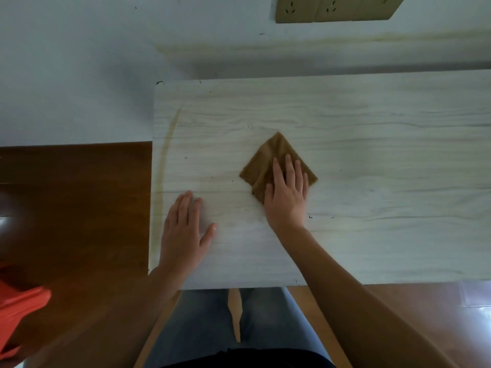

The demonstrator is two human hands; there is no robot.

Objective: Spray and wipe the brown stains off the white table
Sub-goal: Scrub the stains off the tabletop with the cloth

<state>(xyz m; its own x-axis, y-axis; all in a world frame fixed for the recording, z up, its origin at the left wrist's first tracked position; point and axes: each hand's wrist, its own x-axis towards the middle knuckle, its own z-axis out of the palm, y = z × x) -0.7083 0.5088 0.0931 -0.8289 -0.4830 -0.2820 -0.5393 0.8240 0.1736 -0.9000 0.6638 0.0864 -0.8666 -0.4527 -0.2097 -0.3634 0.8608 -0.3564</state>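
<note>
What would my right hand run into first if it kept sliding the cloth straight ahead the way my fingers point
Probably nothing on the table. The right hand lies flat on the brown cloth, fingers pointing away from you; beyond the cloth's far corner the white table looks bare to its far edge, then the wall.

You are wearing the only camera on your head, and it is looking steeply down, almost straight onto the white table (372, 155) from above. It is facing forward toward the wall (79, 62) behind the table's far edge, where wall sockets (334, 9) are showing at the top of the frame. It is sitting close: your own forearms are entering from the bottom edge, and your legs (207, 322) are showing directly under the lens. The wide angle is bending the table's edges (most plainly at the left corner). With one view only, no overlap is being shared with another camera.
</note>
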